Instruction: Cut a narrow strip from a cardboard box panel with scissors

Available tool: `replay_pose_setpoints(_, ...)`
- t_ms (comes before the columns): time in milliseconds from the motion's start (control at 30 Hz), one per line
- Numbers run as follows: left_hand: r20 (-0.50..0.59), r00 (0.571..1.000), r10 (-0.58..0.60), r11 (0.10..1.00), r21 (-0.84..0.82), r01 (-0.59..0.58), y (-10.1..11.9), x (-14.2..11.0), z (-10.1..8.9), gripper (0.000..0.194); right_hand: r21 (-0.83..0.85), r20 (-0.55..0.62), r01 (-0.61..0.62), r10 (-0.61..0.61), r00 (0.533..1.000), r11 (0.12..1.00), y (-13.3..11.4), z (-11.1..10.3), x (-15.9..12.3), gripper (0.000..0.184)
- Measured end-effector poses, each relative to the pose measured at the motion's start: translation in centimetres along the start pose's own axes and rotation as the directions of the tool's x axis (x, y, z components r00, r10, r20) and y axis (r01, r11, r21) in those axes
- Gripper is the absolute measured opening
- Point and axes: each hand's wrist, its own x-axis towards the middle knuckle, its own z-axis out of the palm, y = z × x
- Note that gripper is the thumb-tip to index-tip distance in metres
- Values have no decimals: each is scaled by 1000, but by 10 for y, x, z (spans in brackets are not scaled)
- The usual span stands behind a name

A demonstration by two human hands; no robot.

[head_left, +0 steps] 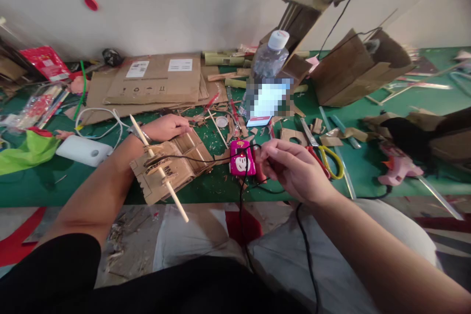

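Observation:
My left hand [167, 127] is closed on the far edge of a cardboard model [178, 159], some fingers hidden behind it. Through the model's near end passes a pointed wooden stick [172, 194] with a small cardboard wheel [158, 163] on it. From that wheel a black cord [198, 160] runs rightward to my right hand [294, 164], which pinches it between thumb and fingers. Between the hands lies a pink box [242, 158] with a white cartoon face and a small lit red spot. The cord crosses over its upper part.
Scissors [333, 163] with yellow and red handles lie right of my right hand. A pink glue gun [397, 167] is farther right. A plastic bottle [270, 56] and a lit phone [263, 103] stand behind. Flattened cardboard [154, 81], a white adapter [84, 151] and scraps lie leftward.

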Motion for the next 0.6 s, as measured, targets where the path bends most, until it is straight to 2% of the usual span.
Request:
replay_pose_setpoints(100, -11, 1000, -24, 1000, -5, 24, 0, 1, 2, 44, -87, -57, 87, -92, 994, 992, -5, -7, 0, 26)
replay_pose_setpoints(167, 5, 998, -65, 996, -68, 65, 0, 3, 4, 33, -224, -95, 165, -191, 977, 960, -10, -11, 0, 22)
replay_pose_setpoints(233, 1, 996, -91, 992, -84, 91, 0, 6, 4, 28, -428, -85, 236, -299, 950, 872, -14, -15, 0, 19)
replay_pose_setpoints(333, 6, 994, -111, 990, -92, 111, 1, 11, 1, 28, -670, -6, 302, -412, 911, 678, -18, -20, 0, 16)
replay_pose_setpoints(500, 25, 988, -151, 980, -130, 153, 15, 11, -17, 33, -830, 76, 327, -489, 869, 452, -14, -30, 4, 23)
replay_pose_setpoints(600, -45, 976, -213, 964, -170, 203, 25, 2, -36, 36, -881, 87, 307, -515, 853, 360, -13, -34, 8, 30)
